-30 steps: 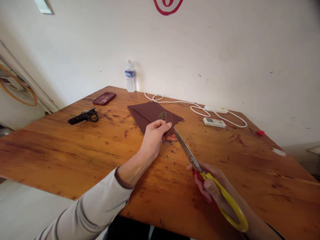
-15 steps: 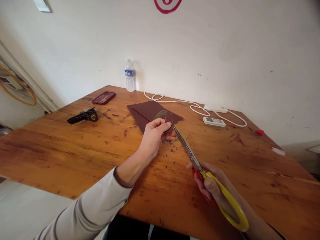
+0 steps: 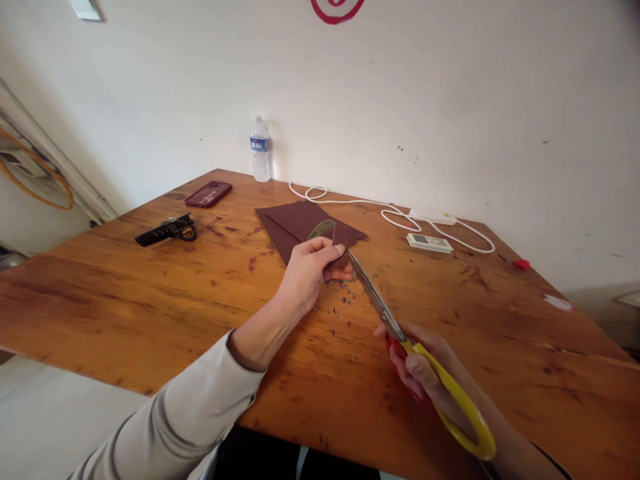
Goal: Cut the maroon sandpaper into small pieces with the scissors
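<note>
My left hand (image 3: 313, 263) pinches a small dark maroon piece of material (image 3: 341, 235) with stitch-like marks along it; an olive-green curved part shows beside it. My right hand (image 3: 425, 363) grips a pair of scissors (image 3: 375, 297) with one yellow and one red handle. The blades are nearly closed, and their tips point at the edge of the maroon piece, close to my left thumb. Behind and below my left hand lie flat maroon sheets (image 3: 295, 217). Small dark scraps (image 3: 343, 303) are scattered on the wood under the hands.
The wooden table (image 3: 190, 320) meets a white wall. Along its back stand a water bottle (image 3: 260, 153) and a white cable (image 3: 350, 201). A maroon phone (image 3: 209, 195) and a black clip-like object (image 3: 167, 231) lie left; a white remote-like device (image 3: 429, 243) and a red scrap (image 3: 521, 265) lie right.
Almost nothing differs. The view has shifted very slightly, and both hands keep their hold at about the same place, with the scissor tips still beside the maroon piece.
</note>
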### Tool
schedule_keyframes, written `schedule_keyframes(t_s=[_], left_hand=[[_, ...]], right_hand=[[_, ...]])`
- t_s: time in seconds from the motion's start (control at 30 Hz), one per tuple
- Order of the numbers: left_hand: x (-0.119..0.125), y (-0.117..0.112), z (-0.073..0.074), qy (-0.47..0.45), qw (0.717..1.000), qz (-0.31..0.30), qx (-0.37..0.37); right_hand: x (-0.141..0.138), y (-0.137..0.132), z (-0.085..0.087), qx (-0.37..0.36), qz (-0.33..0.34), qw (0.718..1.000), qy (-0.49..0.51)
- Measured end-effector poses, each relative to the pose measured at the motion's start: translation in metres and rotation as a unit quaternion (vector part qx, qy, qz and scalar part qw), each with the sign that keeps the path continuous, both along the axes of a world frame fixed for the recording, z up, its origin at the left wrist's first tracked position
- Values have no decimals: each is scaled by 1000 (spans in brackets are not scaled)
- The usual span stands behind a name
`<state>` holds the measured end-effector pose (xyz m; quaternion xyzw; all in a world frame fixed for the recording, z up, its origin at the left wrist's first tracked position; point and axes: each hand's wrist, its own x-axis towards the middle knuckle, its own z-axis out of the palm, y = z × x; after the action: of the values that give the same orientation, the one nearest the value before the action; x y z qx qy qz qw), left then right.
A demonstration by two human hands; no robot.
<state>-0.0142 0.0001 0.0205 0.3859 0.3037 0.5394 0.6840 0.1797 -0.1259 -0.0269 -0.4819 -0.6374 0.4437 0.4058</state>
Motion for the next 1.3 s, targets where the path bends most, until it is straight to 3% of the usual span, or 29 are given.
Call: schedule_keyframes(t_s=[0.4, 0.6, 1.0, 1.3], left_hand=[[-2, 4, -1, -9, 1000, -24, -13], [-3, 3, 0, -7, 1000, -28, -13], [-4, 5, -1, -13, 998, -54, -38], [-2, 5, -4, -38, 998, -43, -42]], right_hand=[[0, 1, -2, 3, -8, 1000, -3], [-3, 1, 4, 20, 4, 999, -46], [-10, -2, 13, 28, -35, 996, -79], [-6, -8, -1, -32, -34, 999, 4]])
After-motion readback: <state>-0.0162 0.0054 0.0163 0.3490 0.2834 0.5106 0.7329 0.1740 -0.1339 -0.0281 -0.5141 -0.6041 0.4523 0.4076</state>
